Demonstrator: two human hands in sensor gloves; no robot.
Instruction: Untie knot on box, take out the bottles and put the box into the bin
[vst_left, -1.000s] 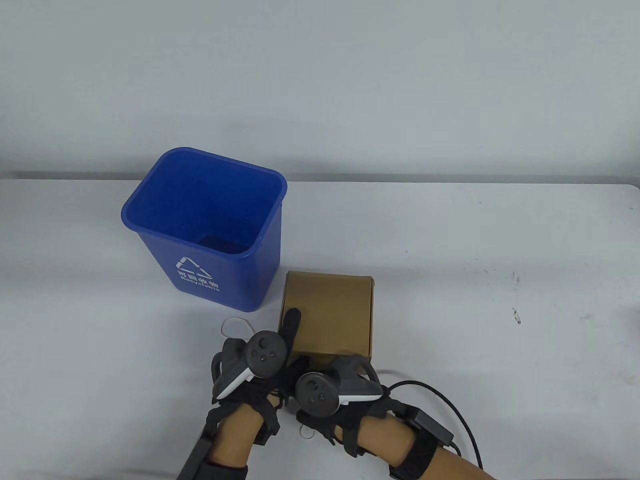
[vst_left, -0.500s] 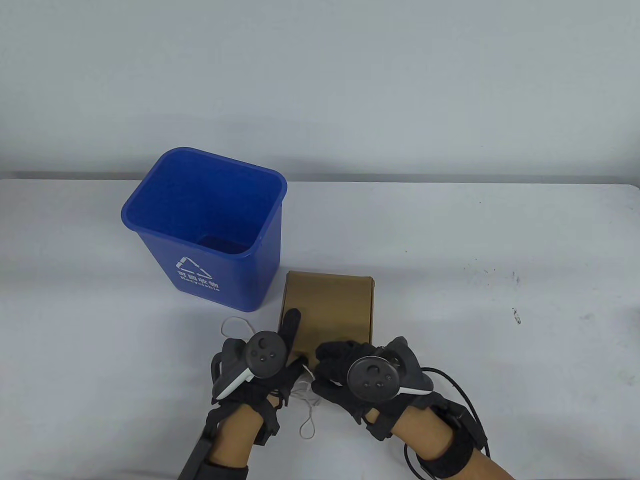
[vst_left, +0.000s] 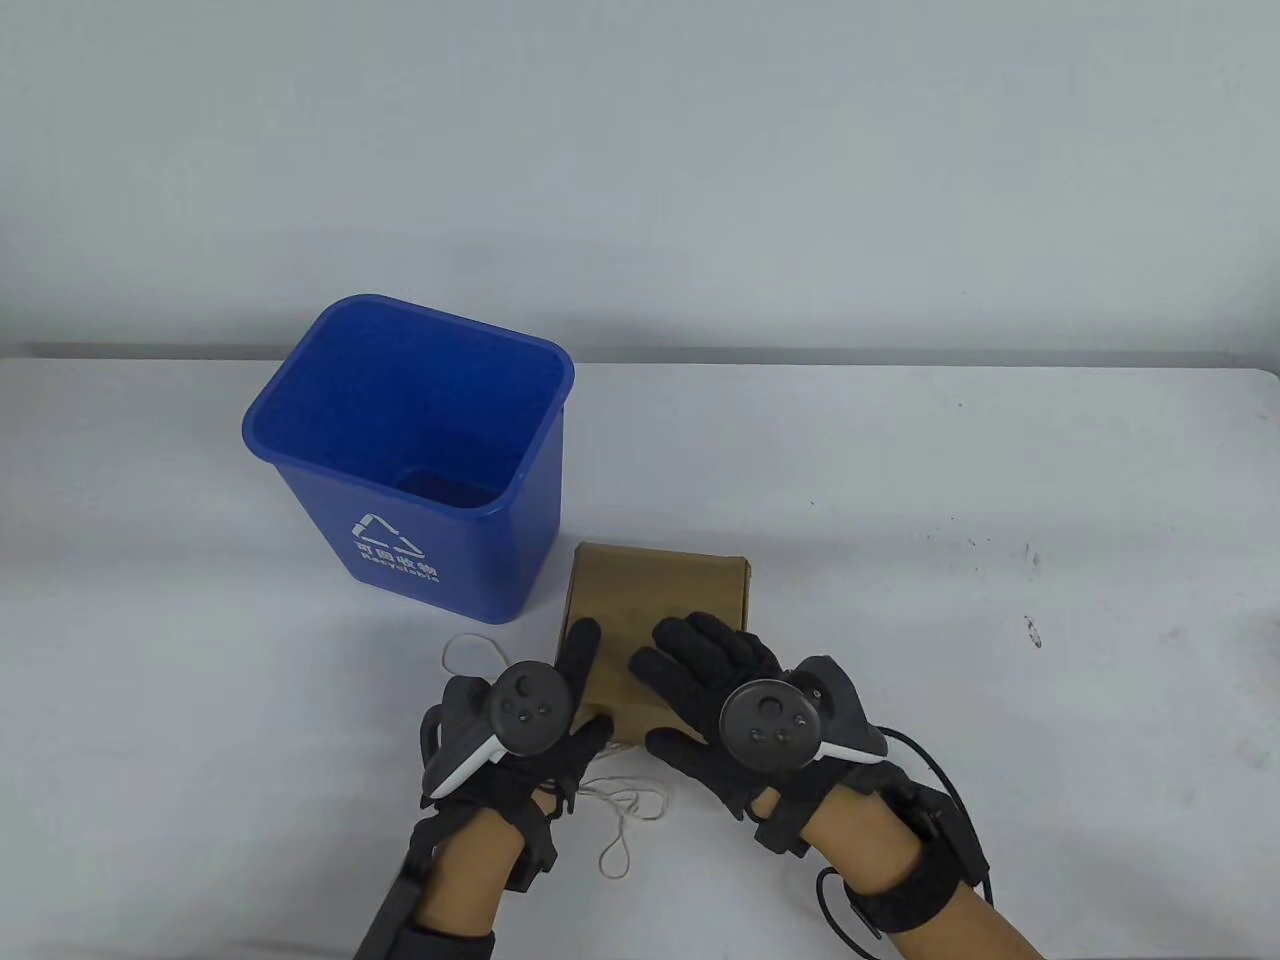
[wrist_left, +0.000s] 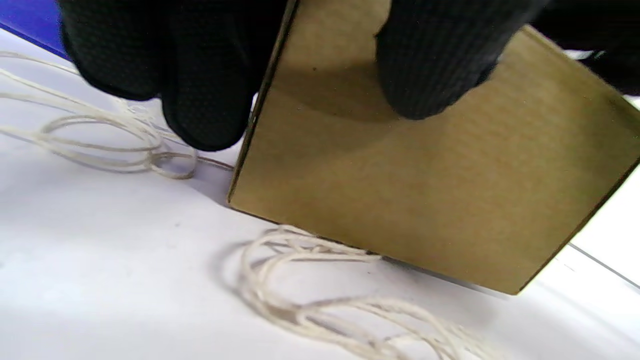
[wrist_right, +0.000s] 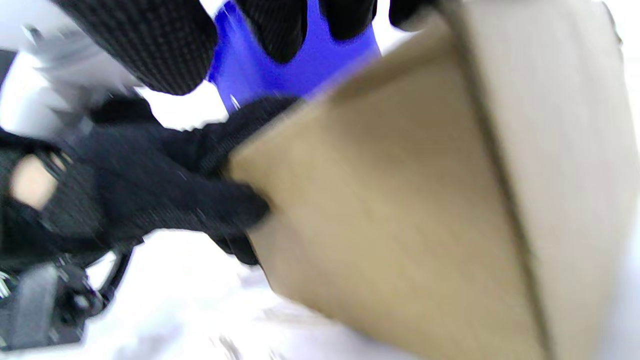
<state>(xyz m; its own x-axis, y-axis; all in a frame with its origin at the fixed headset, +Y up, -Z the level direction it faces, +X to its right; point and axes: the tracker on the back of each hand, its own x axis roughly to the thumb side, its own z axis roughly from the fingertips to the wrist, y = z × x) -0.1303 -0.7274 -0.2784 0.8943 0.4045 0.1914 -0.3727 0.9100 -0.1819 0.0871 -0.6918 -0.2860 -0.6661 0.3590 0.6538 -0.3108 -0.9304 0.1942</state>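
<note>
Presently the cardboard box (vst_left: 655, 620) is seen closed at lower centre of the table view, on the white worktop (vst_left: 950, 620), just below and right of the blue bin (vst_left: 405, 450). The string (vst_left: 625, 810) is no longer round the box; it lies loose on the worktop along the box's near edge, with another loop (vst_left: 475, 655) at its left side, so the knot is judged undone.

The left hand (vst_left: 520, 720) is held at the box's near left corner. In the left wrist view its thumb (wrist_left: 435, 65) is pressed on the near face and its fingers (wrist_left: 200, 85) lie along the left side, so the corner is pinched, presumably to steady the box.

The right hand (vst_left: 735, 690) is laid on the lid with fingers extended and spread, nothing being grasped; the right wrist view is blurred. This placement is judged a preparation for opening the lid.

No bottles are visible; they are presumed inside. The bin shows only its own floor.
</note>
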